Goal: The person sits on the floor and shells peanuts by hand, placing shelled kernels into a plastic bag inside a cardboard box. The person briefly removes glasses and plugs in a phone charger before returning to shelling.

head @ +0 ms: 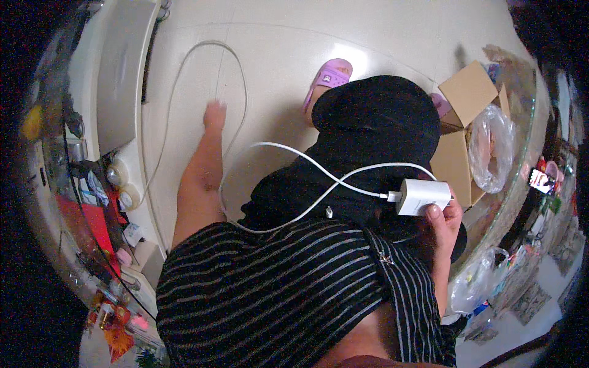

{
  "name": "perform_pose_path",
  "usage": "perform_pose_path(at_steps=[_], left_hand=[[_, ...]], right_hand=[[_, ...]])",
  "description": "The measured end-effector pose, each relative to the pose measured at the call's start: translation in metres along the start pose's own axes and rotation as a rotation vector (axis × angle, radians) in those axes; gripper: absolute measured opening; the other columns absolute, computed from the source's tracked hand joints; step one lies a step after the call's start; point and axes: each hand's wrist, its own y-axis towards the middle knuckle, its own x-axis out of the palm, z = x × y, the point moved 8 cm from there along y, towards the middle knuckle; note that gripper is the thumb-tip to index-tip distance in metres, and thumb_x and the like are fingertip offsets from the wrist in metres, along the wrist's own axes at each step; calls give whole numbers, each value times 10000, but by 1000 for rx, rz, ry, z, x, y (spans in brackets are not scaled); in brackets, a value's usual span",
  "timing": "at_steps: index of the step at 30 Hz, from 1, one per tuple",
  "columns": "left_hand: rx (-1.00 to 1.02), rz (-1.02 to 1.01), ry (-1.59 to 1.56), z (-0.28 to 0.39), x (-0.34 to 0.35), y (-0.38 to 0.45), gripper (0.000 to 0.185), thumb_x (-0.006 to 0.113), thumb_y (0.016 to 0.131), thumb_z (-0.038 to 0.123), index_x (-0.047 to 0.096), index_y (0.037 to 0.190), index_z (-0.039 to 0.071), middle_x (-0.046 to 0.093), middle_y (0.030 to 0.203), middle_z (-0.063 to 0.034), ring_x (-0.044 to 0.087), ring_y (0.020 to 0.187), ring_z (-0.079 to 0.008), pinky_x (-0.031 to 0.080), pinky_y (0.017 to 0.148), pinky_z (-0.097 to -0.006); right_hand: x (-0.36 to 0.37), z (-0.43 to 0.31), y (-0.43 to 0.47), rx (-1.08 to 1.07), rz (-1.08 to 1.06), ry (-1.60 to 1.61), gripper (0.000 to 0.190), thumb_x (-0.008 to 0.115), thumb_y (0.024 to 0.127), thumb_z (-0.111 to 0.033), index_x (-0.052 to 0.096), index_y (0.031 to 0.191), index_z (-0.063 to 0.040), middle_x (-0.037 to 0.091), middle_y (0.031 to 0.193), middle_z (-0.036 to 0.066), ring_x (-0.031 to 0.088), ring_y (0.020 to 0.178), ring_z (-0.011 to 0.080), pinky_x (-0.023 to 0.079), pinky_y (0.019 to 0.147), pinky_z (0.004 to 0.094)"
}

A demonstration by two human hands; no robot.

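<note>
In my right hand (445,221) is a white charger block (421,195), thumb on its near face and fingers behind it. A USB plug (394,197) sits in the charger's left side. From it a white cable (303,155) runs left and crosses another stretch of cable above my lap. A small white cable connector (329,211) shows against the dark trousers (382,133). My left hand (215,117) reaches out over the floor, motion-blurred, and its fingers cannot be made out. Around it a thinner cable loop (244,83) arcs across the pale tiles.
To the left stands a white cabinet (124,78) with rolls of tape (128,198) beside it. An open cardboard box (453,161) with a clear plastic bag (492,147) is at the right. Beyond it lies a lit phone (542,181). A purple slipper (333,76) rests on the floor.
</note>
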Motion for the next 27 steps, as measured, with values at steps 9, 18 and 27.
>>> perform_pose_path(at_steps=[9,18,27], left_hand=[[-492,-399,-750,69,84,-216,429,581,781,358,571,1023,4,587,1006,-220,566,943,-381,447,830,-465],[-414,-424,-735,89,60,-179,385,598,772,355,568,941,11,598,950,-221,579,897,-386,463,787,-467],[-301,-425,-685,101,35,-155,352,615,764,353,566,860,18,609,894,-221,593,852,-392,479,744,-469]], right_hand=[[0,4,1,63,21,-23,432,708,753,-314,562,1040,-25,593,903,10,550,808,97,443,726,239],[8,-19,2,50,-88,-15,289,694,772,-202,570,975,-37,580,847,-6,533,750,67,444,667,223],[4,-15,2,100,-102,22,281,707,772,-190,581,968,-33,567,815,-19,527,686,52,433,587,200]])
